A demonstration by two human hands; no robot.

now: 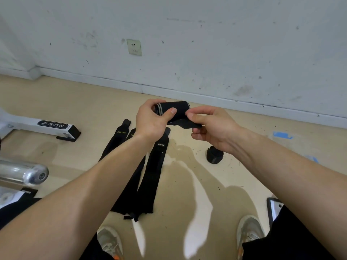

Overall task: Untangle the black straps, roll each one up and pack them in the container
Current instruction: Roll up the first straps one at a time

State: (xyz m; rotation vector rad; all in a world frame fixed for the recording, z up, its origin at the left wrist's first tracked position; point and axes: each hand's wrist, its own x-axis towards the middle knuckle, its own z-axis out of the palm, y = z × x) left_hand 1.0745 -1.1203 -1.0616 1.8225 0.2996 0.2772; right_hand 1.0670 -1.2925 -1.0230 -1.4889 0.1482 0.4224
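Both bare forearms stretch over the beige floor, where several black straps lie flat side by side ahead of the person's shoes. Above them the left hand and the right hand each pinch a half-rolled strap in the air, thumbs on top. One small finished roll sits on the floor to their right.

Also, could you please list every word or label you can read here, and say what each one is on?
"BRTW": on the white machine foot at left.
"XUEYING": on the leftmost flat strap.
"XU", rest hidden: on the strap beside it.
"INCYO", blurred, so uncertain: on the right flat strap.
Sticker on the foot's black end: too small to read.
The rolled strap shows no text.
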